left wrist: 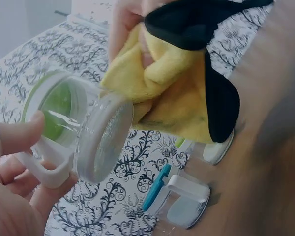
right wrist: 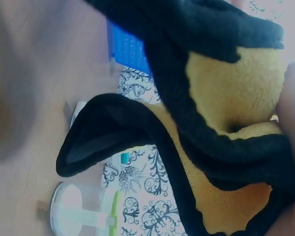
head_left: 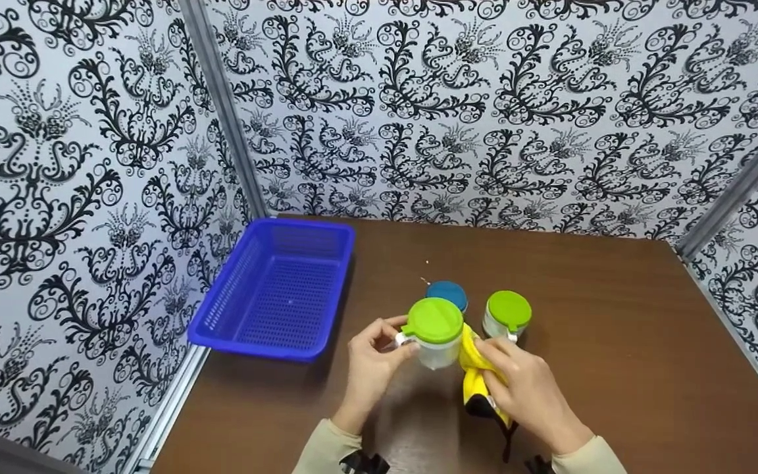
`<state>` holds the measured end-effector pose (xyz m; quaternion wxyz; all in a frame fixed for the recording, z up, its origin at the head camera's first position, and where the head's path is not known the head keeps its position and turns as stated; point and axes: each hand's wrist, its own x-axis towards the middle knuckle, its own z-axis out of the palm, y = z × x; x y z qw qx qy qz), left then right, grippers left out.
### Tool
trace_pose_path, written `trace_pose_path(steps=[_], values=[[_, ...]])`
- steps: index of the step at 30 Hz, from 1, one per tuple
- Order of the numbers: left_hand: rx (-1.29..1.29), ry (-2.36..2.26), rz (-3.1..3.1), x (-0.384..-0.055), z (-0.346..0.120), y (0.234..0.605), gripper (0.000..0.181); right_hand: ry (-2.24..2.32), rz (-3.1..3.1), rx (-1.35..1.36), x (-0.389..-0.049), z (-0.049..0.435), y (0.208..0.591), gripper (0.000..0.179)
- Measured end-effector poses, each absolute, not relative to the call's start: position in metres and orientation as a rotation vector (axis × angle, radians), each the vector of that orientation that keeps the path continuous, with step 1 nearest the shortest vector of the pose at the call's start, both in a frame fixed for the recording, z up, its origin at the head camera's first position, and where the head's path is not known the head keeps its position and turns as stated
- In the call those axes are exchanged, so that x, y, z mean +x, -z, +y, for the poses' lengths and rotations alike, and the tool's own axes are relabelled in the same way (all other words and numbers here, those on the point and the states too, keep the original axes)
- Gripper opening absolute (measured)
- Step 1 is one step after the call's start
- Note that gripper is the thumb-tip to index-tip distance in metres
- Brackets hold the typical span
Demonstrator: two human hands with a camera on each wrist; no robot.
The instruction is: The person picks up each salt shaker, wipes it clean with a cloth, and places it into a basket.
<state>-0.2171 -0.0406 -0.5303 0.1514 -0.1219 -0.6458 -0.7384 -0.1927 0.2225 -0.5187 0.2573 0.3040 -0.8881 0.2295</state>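
A clear jar (head_left: 437, 332) with a green lid is lifted off the table by my left hand (head_left: 376, 355), whose fingers and thumb grip its white handle (left wrist: 51, 164). My right hand (head_left: 530, 388) pinches a bunched yellow cloth (head_left: 478, 359) with black edging. In the head view the cloth meets the jar's right side; in the left wrist view it overlaps the jar near its base. The cloth (right wrist: 236, 93) fills most of the right wrist view and hides the held jar there.
Behind the held jar stands a blue-lidded jar (head_left: 447, 294), partly covered by it. Another green-lidded jar (head_left: 508, 313) stands to its right. A blue plastic basket (head_left: 333, 289) sits at the left of the brown table (head_left: 629, 342). Patterned walls (head_left: 458, 99) enclose the back and sides.
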Motion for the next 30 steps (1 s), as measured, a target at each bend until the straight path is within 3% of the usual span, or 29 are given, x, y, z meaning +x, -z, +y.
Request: trace_pose_path(steps=[19, 30], values=[[-0.497, 1.712, -2.017, -0.209, -0.035, 0.521, 0.030, -0.568, -2.327, 0.790, -0.194, 0.220, 0.521, 0.056], [-0.507, 1.740, -2.054, -0.198, -0.038, 0.506, 0.029, -0.731, -2.315, 0.900, -0.195, 0.223, 0.517, 0.047]])
